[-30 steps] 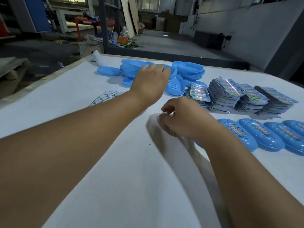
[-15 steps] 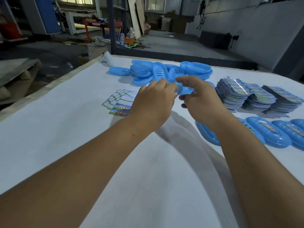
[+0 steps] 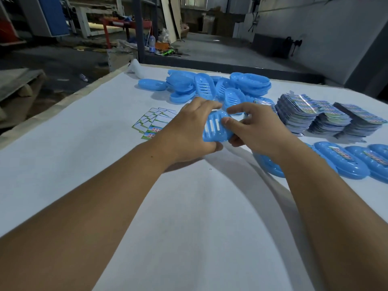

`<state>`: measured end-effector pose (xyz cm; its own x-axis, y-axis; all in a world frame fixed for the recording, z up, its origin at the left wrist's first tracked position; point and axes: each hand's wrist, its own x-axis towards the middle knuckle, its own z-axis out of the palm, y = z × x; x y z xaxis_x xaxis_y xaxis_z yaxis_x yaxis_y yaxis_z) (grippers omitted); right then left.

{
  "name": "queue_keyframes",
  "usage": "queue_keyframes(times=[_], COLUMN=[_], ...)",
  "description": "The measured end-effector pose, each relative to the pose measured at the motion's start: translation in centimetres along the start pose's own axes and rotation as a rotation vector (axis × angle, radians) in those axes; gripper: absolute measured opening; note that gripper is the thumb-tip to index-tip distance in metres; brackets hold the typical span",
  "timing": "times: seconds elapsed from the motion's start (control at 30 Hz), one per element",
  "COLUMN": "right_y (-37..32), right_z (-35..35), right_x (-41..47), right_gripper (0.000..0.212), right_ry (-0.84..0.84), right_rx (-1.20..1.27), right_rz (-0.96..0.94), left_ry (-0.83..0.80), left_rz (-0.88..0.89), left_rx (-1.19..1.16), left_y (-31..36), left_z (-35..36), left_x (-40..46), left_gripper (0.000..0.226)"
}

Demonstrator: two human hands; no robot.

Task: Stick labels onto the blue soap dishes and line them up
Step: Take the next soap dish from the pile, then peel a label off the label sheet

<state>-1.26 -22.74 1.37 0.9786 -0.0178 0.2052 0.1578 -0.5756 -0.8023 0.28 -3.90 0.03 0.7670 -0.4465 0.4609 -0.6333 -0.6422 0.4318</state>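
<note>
White table (image 3: 63,156): we now hold a slotted dish (image 3: 217,129) above it with both hands, left fingers (image 3: 204,106) and right fingers (image 3: 237,109) curled round its rim, freshly drawn from the pile (image 3: 212,87), ready for a label (image 3: 155,120) before joining the row (image 3: 344,162).

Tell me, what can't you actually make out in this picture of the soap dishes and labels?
- Head view: whether the held soap dish bears a label yet; the left hand and right hand cover its sides.
- The lined-up row of labelled dishes: its near end sits behind the right forearm, its far end is cut off by the frame's right edge.
- Print on the label stacks: too small to read.
</note>
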Motion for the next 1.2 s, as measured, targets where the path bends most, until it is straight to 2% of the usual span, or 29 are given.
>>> queue_keyframes(times=[0.13,0.3,0.47,0.7,0.77,0.83,0.9,0.97,1.03,1.1,1.2], right_y=[-0.1,-0.1,-0.4,-0.4,-0.4,-0.4,-0.5,-0.5,-0.6,-0.7,-0.8], right_z=[0.1,-0.2,-0.2,-0.2,-0.3,-0.3,-0.3,-0.3,-0.2,-0.2,-0.2], right_x=[-0.2,0.0,0.0,0.1,0.0,0.0,0.0,0.0,-0.1,-0.1,-0.3], right_gripper=[0.015,0.028,0.026,0.025,0.025,0.025,0.024,0.024,0.024,0.023,0.022], right_ry=[0.022,0.154,0.182,0.189,0.198,0.205,0.206,0.204,0.205,0.203,0.192], right_rx=[-0.054,-0.237,-0.277,-0.292,-0.293,-0.277,-0.261,-0.273,-0.272,-0.259,-0.276], right_rz=[0.057,0.030,-0.015,-0.017,-0.020,-0.008,0.005,0.007,0.007,0.011,0.004], left_ry=[-0.061,-0.165,-0.226,-0.276,-0.192,-0.007,0.118,0.084,-0.023,-0.052,-0.006], left_rz=[-0.047,-0.133,-0.210,-0.246,-0.302,-0.400,-0.499,-0.560,-0.633,-0.674,-0.682], left_rx=[-0.015,-0.109,-0.156,-0.150,-0.190,-0.180,0.050,0.323,0.424,0.390,0.280], left_y=[-0.7,-1.4,-1.9,-1.7,-1.5,-1.6,-2.2,-3.4,-4.2,-4.4,-4.3], left_z=[-0.1,-0.2,0.0,-0.1,-0.3,-0.9,-2.0,-3.1,-3.8,-4.0,-4.1], left_x=[0.3,0.3,0.3,0.1,0.0,0.3,0.8,0.8,0.2,-0.4,-0.2], left_gripper=[0.080,0.076,0.064,0.066,0.056,0.038,0.027,0.030,0.041,0.050,0.063])
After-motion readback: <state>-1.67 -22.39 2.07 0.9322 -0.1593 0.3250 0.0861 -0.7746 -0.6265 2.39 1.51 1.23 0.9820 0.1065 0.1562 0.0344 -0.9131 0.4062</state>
